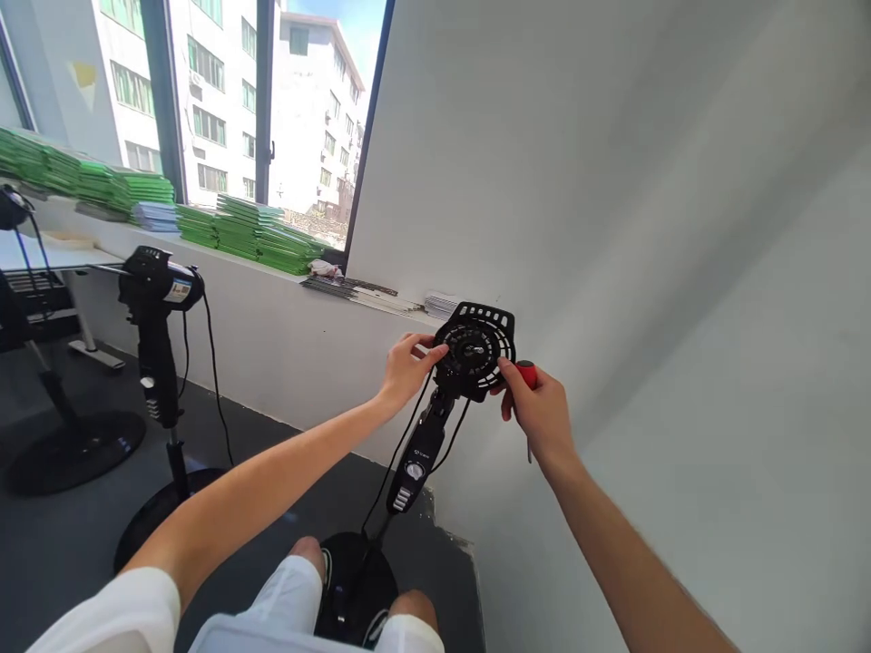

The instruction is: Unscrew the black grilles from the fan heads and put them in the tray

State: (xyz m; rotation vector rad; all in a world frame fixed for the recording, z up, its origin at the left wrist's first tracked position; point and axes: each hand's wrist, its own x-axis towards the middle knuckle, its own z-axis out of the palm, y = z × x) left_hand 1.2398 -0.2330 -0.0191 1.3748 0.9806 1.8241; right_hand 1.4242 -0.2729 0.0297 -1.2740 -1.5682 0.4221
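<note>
In front of me stands a black pedestal fan without blades or grille; its round slotted motor housing (471,349) faces me. My left hand (406,370) grips the housing's left edge, thumb on the front. My right hand (541,408) pinches the lower right edge between thumb and fingers. A screwdriver (526,371) with a red and black handle is tucked in that same hand, its thin shaft pointing down. Below the housing, the control column (416,462) with a round dial and buttons leans at a slant in view. The round base (354,585) sits between my legs.
Another bare fan (163,299) stands to the left, with a further fan base (74,449) beyond it. Stacks of green packs (255,234) line the window sill. A grey-white wall (680,272) rises close on the right. Black cords hang beside the fans.
</note>
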